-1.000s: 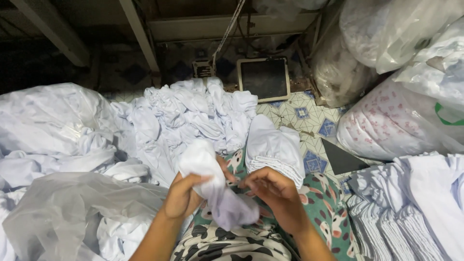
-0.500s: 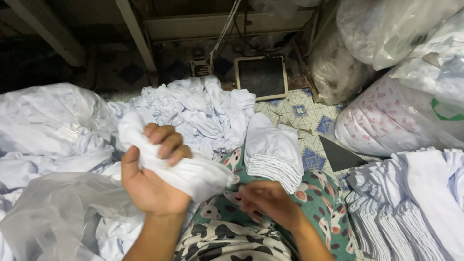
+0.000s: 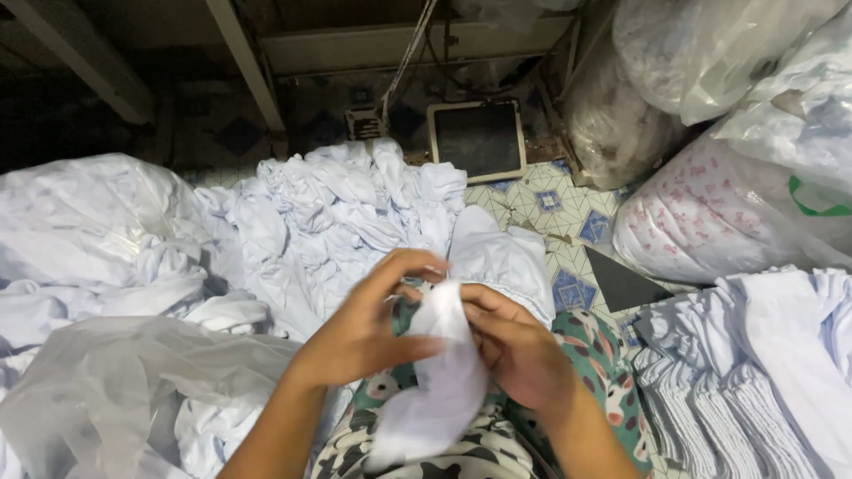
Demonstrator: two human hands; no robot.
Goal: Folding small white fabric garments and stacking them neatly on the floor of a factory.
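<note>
Cloth: you hold a small white cloth over your lap, between both hands; its top sits bunched at your fingertips and the rest hangs down towards your knees.
Left hand: your left hand grips the cloth's upper edge from the left, fingers curled over the top and the thumb pressed against the fabric.
Right hand: your right hand meets it from the right, fingers closed on the same upper part, touching the left hand's fingertips.
Lap: patterned trousers in green, black and white lie under the cloth.
Folded stack: a neat pile of folded white pieces rests just beyond your hands, on your knee.
Loose heap: a tangled mound of white cloths spreads on the floor ahead and to the left.
Plastic: a clear plastic bag lies crumpled at lower left, beside your left forearm.
Right side: stacked white folded goods sit at lower right; filled sacks stand above them.
Floor: patterned tiles show between the heap and the sacks.
Slate: a dark framed board leans at the back.
</note>
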